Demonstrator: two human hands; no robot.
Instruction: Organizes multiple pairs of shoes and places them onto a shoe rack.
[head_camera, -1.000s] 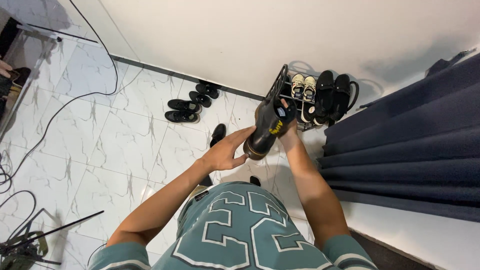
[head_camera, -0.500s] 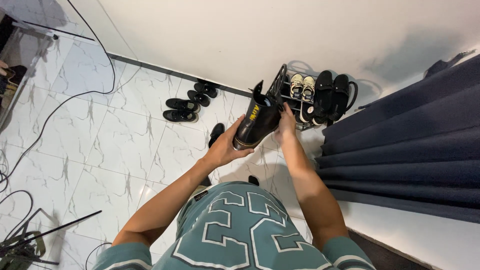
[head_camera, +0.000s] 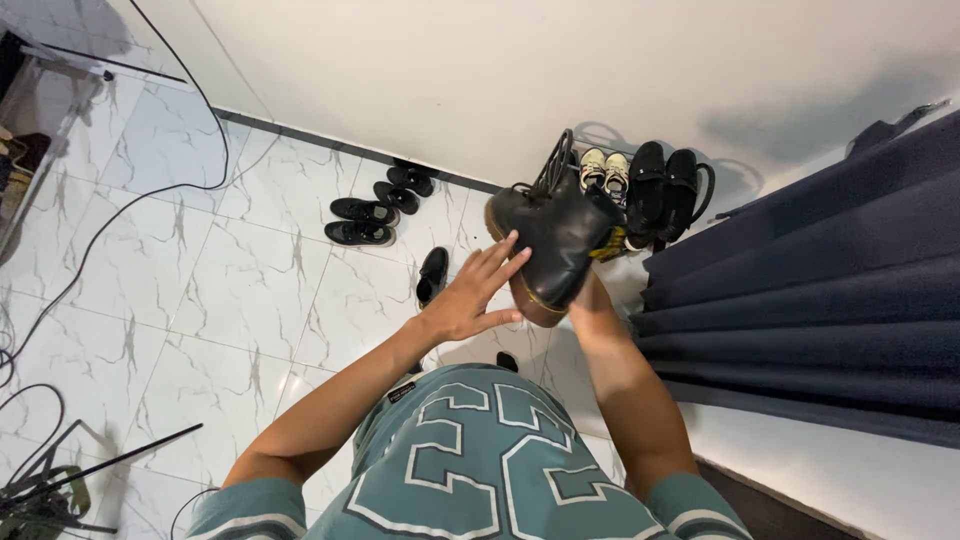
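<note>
Black leather ankle boot (head_camera: 556, 235), tan-edged sole, yellow heel loop: held in the air in front of the chest, tipped on its side, just before the shoe rack (head_camera: 560, 165).

Left hand (head_camera: 470, 295): flat against the near side of the boot, fingers (head_camera: 500, 257) spread and extended along the leather, palm by the sole edge. No pinch; open-handed support only.

Right hand (head_camera: 592, 292): mostly hidden under and behind the boot, wrist showing just below the sole. Finger state not discernible.

Shoe rack: black wire frame, against the white wall. On it, a cream pair of sneakers (head_camera: 605, 168) and a pair of black flat shoes (head_camera: 664, 185) just to their right, soles toward the wall.

Floor (head_camera: 200, 270): white marble-pattern tiles. Pair of black trainers (head_camera: 363, 222) lying side by side, well left of the boot. Second black pair (head_camera: 402, 186) nearer the wall. Single black shoe (head_camera: 432, 274) just left of the left hand, lower down on the floor.

Dark blue curtain (head_camera: 820, 300): hanging in folds along the right side, near the rack.

Black cables (head_camera: 150, 190): trailing across the tiles at far left.

Teal jersey (head_camera: 470, 470) with large white-outlined figures: worn by the person, bottom of view.
</note>
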